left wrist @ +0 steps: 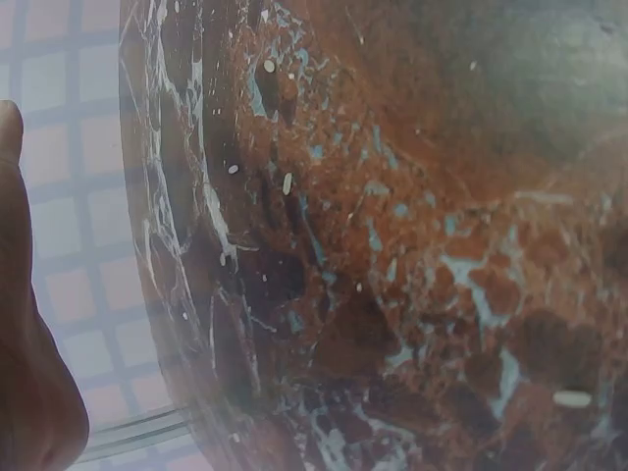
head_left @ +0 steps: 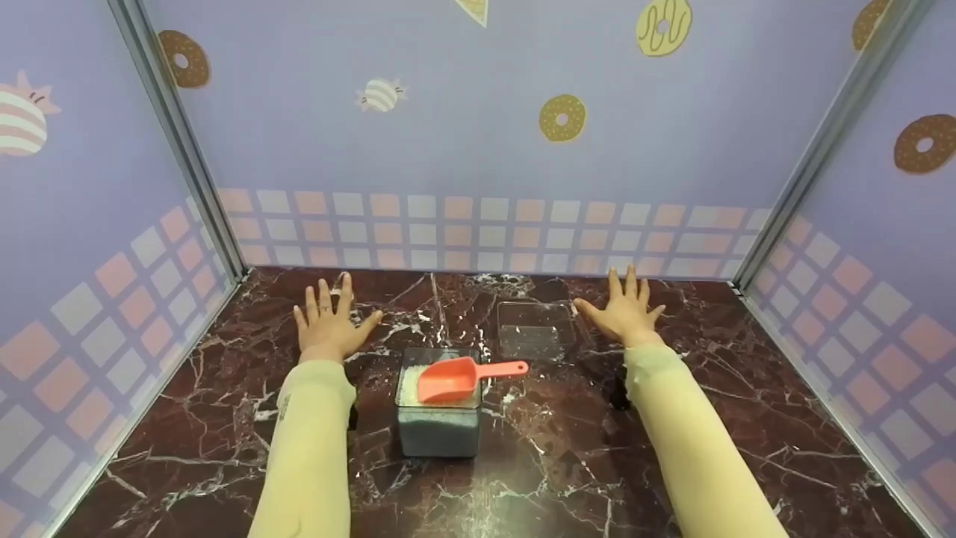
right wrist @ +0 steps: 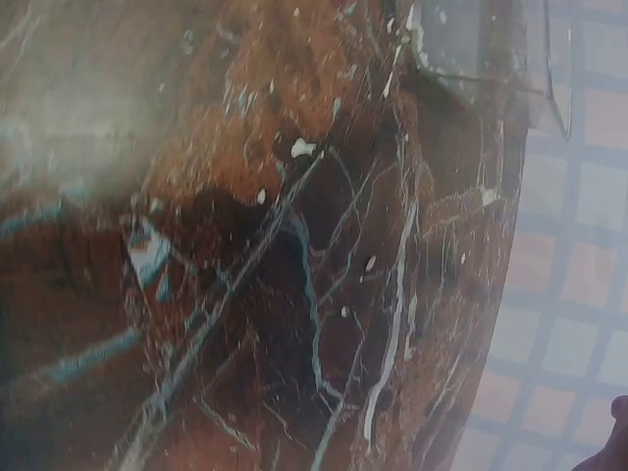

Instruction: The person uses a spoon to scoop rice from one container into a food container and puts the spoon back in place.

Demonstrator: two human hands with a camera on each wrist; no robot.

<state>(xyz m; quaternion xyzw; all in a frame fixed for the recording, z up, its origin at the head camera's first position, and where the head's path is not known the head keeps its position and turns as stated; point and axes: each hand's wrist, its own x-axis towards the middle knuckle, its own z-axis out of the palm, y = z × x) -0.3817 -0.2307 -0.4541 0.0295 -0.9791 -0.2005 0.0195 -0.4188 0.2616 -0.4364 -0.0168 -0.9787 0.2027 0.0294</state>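
Note:
Both hands have their fingers spread, with nothing held. My left hand (head_left: 332, 325) is over the back left of the table, and part of the hand (left wrist: 34, 334) shows dark at the left edge of its wrist view. Toward the back right is my right hand (head_left: 624, 312), close to a clear plastic box (head_left: 534, 340). Between the forearms stands a clear square container (head_left: 439, 437) of white, rice-like grains (head_left: 410, 387). An orange scoop (head_left: 452, 379) lies on top of it, its handle sticking out over the right rim. Whether the hands touch the tabletop I cannot tell.
The dark red marbled tabletop (head_left: 553, 463) bears scattered white grains (left wrist: 287, 183). Purple patterned panels (head_left: 478, 134) close off the back and both sides, with metal posts (head_left: 179, 149) at the corners.

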